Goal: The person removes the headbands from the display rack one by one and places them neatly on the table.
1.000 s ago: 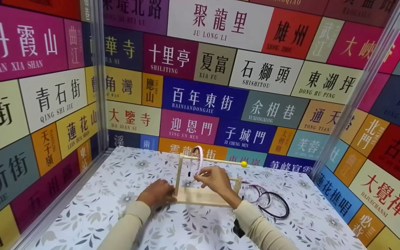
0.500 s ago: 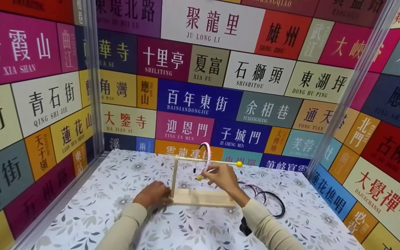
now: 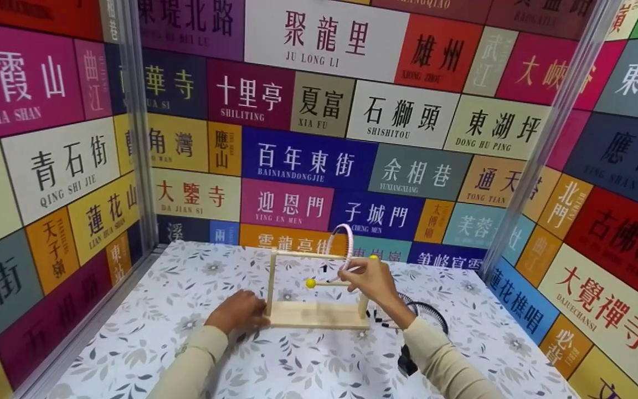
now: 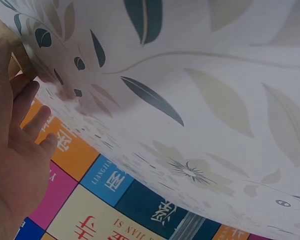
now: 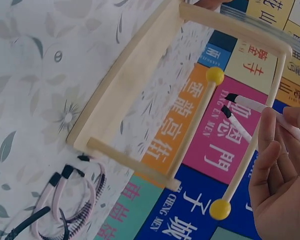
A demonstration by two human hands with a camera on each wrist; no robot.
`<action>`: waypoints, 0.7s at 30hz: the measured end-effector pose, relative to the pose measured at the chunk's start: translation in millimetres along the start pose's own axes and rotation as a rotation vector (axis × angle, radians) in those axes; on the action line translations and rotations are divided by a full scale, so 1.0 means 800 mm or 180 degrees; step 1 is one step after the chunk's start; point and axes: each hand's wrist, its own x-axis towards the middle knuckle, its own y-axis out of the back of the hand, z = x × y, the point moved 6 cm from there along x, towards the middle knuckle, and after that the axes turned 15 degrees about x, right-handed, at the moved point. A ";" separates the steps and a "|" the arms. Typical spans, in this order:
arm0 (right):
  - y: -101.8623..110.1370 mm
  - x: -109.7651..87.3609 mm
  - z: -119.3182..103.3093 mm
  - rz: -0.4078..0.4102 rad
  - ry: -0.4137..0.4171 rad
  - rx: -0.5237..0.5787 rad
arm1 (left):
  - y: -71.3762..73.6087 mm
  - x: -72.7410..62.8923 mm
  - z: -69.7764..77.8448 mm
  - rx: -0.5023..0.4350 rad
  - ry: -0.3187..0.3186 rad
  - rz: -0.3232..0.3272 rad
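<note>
My right hand (image 3: 374,280) pinches a pale pink headband (image 3: 346,241) with black tips. The band arches over the upper rod of a light wooden stand (image 3: 319,317). In the right wrist view, the headband (image 5: 250,106) crosses that rod, its two tips hanging beyond it. The upper rod ends in a yellow ball (image 5: 220,209); a lower rod from the other post ends in a second yellow ball (image 3: 310,283). My left hand (image 3: 237,310) holds the stand's left end near the base, the wood (image 4: 20,54) at its thumb and fingertips.
Several more headbands, pink (image 5: 92,200) and black (image 3: 436,313), lie on the table right of the stand. A small black object (image 3: 407,363) is beside my right forearm. Panels with printed signs (image 3: 308,158) enclose the leaf-patterned table (image 3: 297,366) at the back and sides.
My right hand and the headband have shifted right along the upper rod, away from the left post. The lower rod's ball now shows fully. My left hand stays at the stand.
</note>
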 end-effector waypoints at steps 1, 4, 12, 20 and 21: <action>0.005 -0.001 0.002 0.0031 -0.0019 0.0009 | 0.001 0.000 0.000 0.0002 -0.0002 -0.0002; 0.019 -0.004 0.007 0.0123 -0.0113 0.0051 | 0.001 -0.002 0.001 -0.0031 0.0053 -0.0071; 0.050 -0.010 0.019 0.0320 -0.0221 0.0243 | -0.002 -0.003 -0.003 -0.0087 0.0025 -0.0079; 0.079 -0.018 0.028 0.0403 -0.0206 0.0003 | 0.000 -0.002 -0.001 -0.0090 0.0026 -0.0043; 0.083 -0.019 0.029 0.0412 -0.0205 -0.0009 | 0.000 -0.001 -0.001 -0.0089 0.0030 -0.0044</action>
